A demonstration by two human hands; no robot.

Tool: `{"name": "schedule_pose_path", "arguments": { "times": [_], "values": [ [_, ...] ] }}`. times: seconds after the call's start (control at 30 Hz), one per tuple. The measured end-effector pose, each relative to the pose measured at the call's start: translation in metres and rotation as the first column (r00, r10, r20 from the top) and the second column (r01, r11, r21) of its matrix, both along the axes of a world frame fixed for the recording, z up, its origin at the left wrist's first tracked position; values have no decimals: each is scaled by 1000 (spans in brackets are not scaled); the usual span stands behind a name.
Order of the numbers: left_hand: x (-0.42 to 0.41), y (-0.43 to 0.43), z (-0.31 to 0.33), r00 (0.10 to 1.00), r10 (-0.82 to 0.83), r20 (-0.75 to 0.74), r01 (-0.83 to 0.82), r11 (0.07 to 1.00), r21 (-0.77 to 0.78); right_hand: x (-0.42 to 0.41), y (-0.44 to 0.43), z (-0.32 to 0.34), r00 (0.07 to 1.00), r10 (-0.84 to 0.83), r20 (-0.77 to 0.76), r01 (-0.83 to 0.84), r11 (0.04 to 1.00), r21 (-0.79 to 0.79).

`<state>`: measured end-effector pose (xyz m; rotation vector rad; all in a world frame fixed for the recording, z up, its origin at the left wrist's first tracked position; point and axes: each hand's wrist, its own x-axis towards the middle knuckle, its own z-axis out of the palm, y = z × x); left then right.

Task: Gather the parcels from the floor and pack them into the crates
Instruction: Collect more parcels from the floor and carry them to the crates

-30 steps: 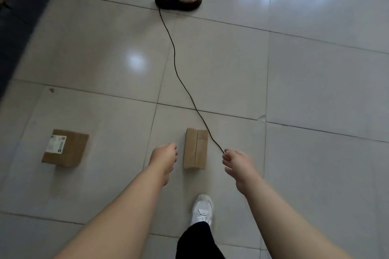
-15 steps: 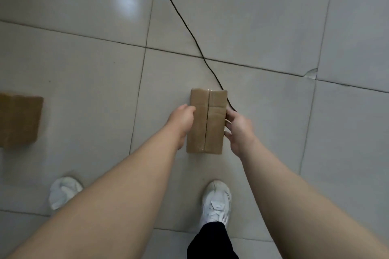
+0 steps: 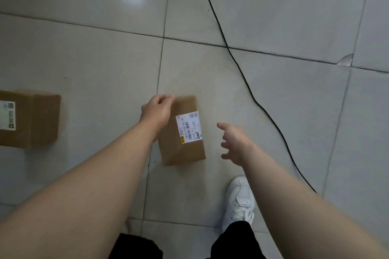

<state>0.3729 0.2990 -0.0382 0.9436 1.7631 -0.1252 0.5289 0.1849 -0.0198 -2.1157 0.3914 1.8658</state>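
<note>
A small brown cardboard parcel with a white barcode label facing up is at the middle of the view, above the tiled floor. My left hand grips its far left corner, fingers curled over the top edge. My right hand hovers a short way right of the parcel, fingers spread and holding nothing. A second, larger brown parcel with a white label lies on the floor at the left edge, partly cut off.
A thin black cable runs across the tiles from the top to the lower right, passing right of my right hand. My white shoe stands below the right hand. No crate is in view.
The parcel has been turned so its label side faces up. My right hand has let go and moved off to the right; my left hand holds the parcel's left side.
</note>
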Motion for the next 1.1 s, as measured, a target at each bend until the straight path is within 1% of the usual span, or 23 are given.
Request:
{"name": "schedule_pose_path", "arguments": {
  "times": [0.07,0.13,0.23,0.3,0.37,0.43,0.5,0.57,0.6,0.63,0.7,0.77,0.83,0.97,1.03,1.1],
  "values": [
    [-4,0,-3,999,-48,15,49,994,-97,-13,-3,-3,995,-12,-99,10,1000,-26],
    [-7,-3,-7,997,-65,35,70,981,-182,-25,-4,-2,988,-51,-146,49,999,-16],
    [-20,-11,-5,997,-60,53,71,971,-229,-39,-5,-2,991,-58,-119,62,998,26],
    [-34,-16,-4,1000,-16,19,20,964,-264,-49,-2,0,994,-39,-102,45,998,51],
    [-54,-19,-6,999,33,-23,-37,967,-253,-61,-2,2,997,-21,-73,23,999,30],
    [-71,-23,-13,998,49,-36,-55,974,-218,-70,-11,5,998,30,-56,-34,997,-64],
    [-85,-28,-19,999,46,9,-43,979,-198,-84,-26,1,992,64,-111,-78,989,-129],
    [-93,-33,-21,997,25,67,-13,985,-174,-100,-37,-3,983,24,-184,-53,986,-156],
    [-95,-35,-21,996,21,84,-7,987,-163,-106,-40,-7,983,-15,-181,-13,988,-152],
    [-97,-36,-20,996,36,84,-22,987,-162,-111,-41,-9,987,-57,-148,35,988,-148],
    [-103,-35,-16,993,105,63,-95,985,-144,-115,-38,-7,995,-93,-42,88,989,-120],
    [-111,-30,-6,974,223,39,-218,969,-116,-116,-28,1,987,-161,23,162,985,-55],
    [-122,-21,6,935,353,29,-350,933,-79,-113,-15,11,967,-250,47,249,968,27],
    [-150,2,36,864,500,66,-500,866,-10,-113,23,40,897,-440,48,423,883,205],
    [-166,11,55,820,566,90,-568,823,-4,-124,47,60,898,-440,28,418,870,261],
    [-184,18,75,762,642,89,-644,765,1,-142,70,76,916,-401,26,375,876,302]
  ]
}}
